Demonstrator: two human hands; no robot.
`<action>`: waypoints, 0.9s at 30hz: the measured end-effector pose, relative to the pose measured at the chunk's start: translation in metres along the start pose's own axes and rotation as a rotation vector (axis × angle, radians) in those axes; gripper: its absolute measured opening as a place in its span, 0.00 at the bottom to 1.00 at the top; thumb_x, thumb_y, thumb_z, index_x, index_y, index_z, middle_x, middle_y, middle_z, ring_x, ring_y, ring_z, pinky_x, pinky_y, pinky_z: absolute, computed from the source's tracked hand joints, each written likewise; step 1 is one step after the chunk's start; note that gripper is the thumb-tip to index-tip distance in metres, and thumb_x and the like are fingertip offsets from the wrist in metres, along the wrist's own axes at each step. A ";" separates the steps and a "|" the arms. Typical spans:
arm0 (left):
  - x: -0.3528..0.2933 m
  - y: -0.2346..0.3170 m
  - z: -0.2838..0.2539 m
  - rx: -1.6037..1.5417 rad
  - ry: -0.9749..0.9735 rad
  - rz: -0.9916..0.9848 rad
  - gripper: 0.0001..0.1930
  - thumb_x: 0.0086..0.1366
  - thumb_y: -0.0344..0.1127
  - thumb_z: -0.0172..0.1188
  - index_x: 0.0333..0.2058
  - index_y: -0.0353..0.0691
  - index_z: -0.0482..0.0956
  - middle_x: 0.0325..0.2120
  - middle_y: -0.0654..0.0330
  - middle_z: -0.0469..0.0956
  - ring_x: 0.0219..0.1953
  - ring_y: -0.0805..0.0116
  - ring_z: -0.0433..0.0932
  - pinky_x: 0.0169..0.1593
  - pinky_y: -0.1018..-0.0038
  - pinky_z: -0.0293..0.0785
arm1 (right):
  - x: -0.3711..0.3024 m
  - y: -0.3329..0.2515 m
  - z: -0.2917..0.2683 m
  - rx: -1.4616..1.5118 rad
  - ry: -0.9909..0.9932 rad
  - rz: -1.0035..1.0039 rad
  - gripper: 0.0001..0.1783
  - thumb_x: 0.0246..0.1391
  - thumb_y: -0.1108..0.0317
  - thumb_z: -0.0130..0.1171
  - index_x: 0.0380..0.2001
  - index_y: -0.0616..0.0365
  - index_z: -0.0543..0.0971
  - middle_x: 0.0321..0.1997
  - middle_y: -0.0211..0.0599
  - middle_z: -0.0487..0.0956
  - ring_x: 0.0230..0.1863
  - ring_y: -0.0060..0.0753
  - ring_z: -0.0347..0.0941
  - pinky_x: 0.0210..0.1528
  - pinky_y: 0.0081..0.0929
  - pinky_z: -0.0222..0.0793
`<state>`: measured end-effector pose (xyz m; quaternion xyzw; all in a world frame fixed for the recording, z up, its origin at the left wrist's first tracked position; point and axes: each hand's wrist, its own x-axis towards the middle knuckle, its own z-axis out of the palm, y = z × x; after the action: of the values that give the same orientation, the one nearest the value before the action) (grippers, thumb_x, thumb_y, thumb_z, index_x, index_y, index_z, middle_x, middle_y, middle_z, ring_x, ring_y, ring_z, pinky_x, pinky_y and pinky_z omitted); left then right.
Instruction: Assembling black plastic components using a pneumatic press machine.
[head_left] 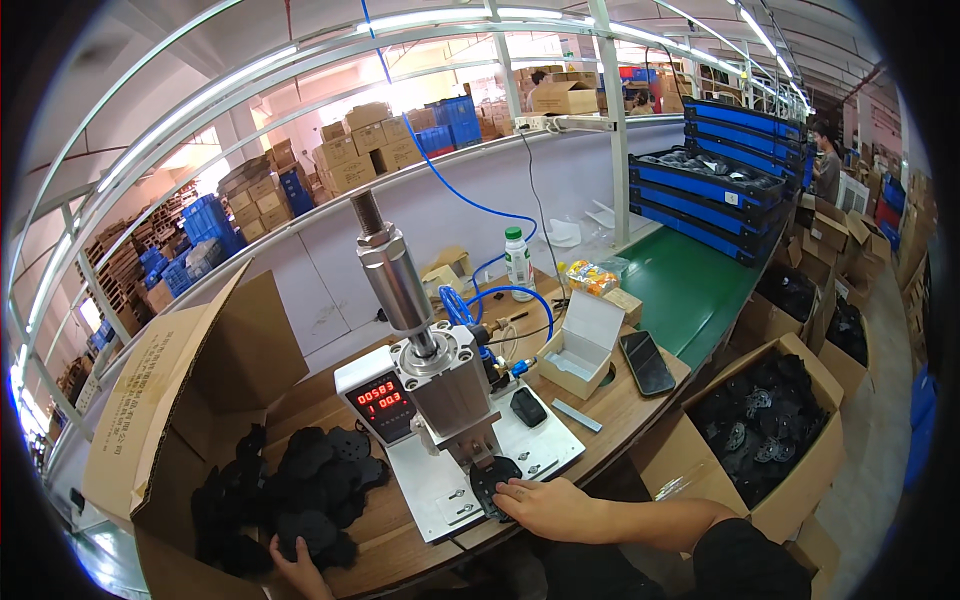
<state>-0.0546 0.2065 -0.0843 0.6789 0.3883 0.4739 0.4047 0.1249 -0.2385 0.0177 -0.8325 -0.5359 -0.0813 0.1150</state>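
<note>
A silver pneumatic press (440,385) stands on a white metal base plate (425,495), beside a counter box with red digits (377,400). My right hand (548,508) has its fingertips closed on the near edge of a black disc (492,480) lying under the press head. Lower left, my left hand (298,574) grips the near edge of another black disc-shaped part (308,530) with its fingertips. That part lies at the front of a loose pile of black discs (315,470), which spreads from an open cardboard box (165,420) onto the wooden table.
Right of the press are a small black block (528,407), a metal strip (577,415), a small white-lined box (580,350), and a phone (647,363). A bottle (518,265) stands behind. Beyond the table's right edge sits a carton of black parts (765,430); blue trays (700,200) are stacked farther back.
</note>
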 end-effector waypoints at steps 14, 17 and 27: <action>0.022 -0.017 -0.010 -0.107 -0.066 0.072 0.20 0.66 0.28 0.61 0.56 0.36 0.69 0.55 0.53 0.72 0.57 0.60 0.72 0.64 0.68 0.64 | 0.002 0.001 -0.003 0.014 -0.055 0.021 0.21 0.59 0.70 0.53 0.56 0.61 0.74 0.64 0.46 0.76 0.62 0.43 0.76 0.45 0.34 0.83; 0.020 -0.008 -0.012 -0.238 -0.145 0.058 0.17 0.66 0.24 0.60 0.53 0.37 0.68 0.53 0.55 0.72 0.54 0.64 0.72 0.61 0.71 0.66 | 0.001 0.003 0.002 0.037 0.089 -0.017 0.15 0.57 0.71 0.55 0.47 0.64 0.75 0.58 0.49 0.80 0.57 0.47 0.80 0.43 0.34 0.83; -0.002 -0.003 -0.026 -0.179 -0.267 0.240 0.15 0.65 0.21 0.62 0.46 0.39 0.67 0.39 0.64 0.70 0.41 0.73 0.71 0.52 0.76 0.70 | -0.010 -0.008 0.008 0.087 0.160 0.024 0.16 0.54 0.72 0.57 0.47 0.62 0.75 0.54 0.45 0.81 0.55 0.44 0.80 0.44 0.34 0.82</action>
<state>-0.0802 0.2111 -0.0822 0.7384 0.2035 0.4571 0.4521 0.1138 -0.2417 0.0083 -0.8240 -0.5178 -0.1228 0.1943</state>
